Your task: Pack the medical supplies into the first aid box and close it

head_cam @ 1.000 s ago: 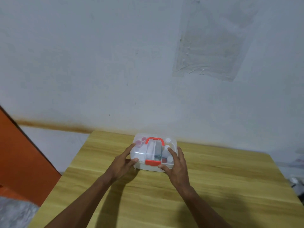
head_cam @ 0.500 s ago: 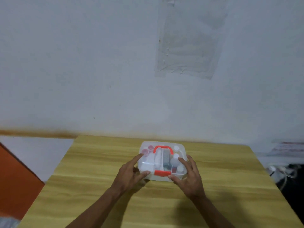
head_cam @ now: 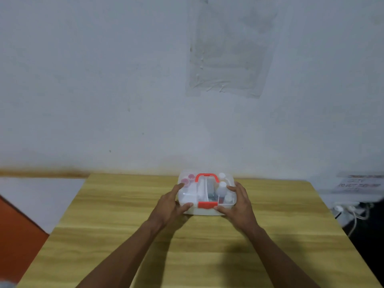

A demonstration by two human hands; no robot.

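A clear plastic first aid box (head_cam: pixel 206 193) with a red handle (head_cam: pixel 206 177) and a red front latch (head_cam: pixel 207 204) stands near the far edge of the wooden table (head_cam: pixel 124 235). Its lid is down, and through it I see white bottles, pink-capped vials and a dark item. My left hand (head_cam: pixel 170 204) grips the box's front left corner, thumb on the front, fingers on the lid. On the front right corner my right hand (head_cam: pixel 238 205) holds it the same way.
A grey wall rises right behind the table, with a taped plastic sheet (head_cam: pixel 228 48) on it. An orange panel (head_cam: pixel 16 231) stands at the lower left. White plugs and cables (head_cam: pixel 349 210) hang off to the right of the table.
The view has swung left, so the box and both hands now sit nearer the middle. Both hands keep their hold on the box's front corners; the box has barely moved on the table.
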